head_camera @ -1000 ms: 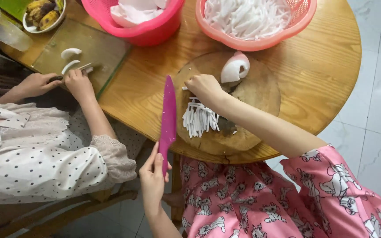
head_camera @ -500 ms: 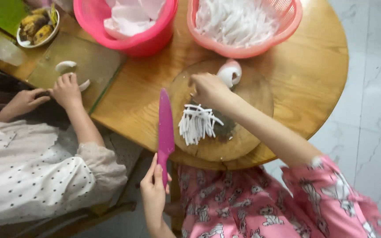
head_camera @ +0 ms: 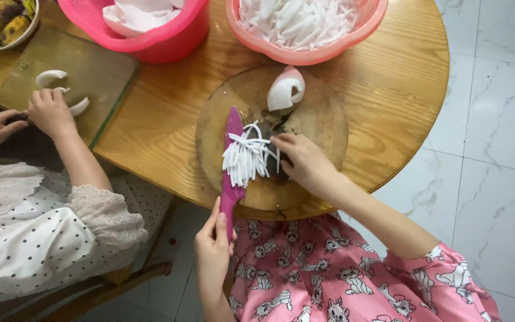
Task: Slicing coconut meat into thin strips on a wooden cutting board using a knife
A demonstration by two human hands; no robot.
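A round table [head_camera: 388, 89] of varnished golden wood with clear grain and a soft sheen fills the upper frame. At its centre lies a round wooden chopping board [head_camera: 323, 119], matt, worn and stained dark in the middle. A knife [head_camera: 232, 161] of smooth magenta plastic rests on it beside moist, matt white strips [head_camera: 245, 156]. Two glossy pink plastic baskets [head_camera: 305, 55] sit along the top edge. At upper left lies a dull greenish board [head_camera: 90, 71]. The floor [head_camera: 496, 107] at right is polished white marble tile. Lower right shows pink printed cloth [head_camera: 341, 274]; lower left, white dotted cloth with lace trim [head_camera: 37, 238]
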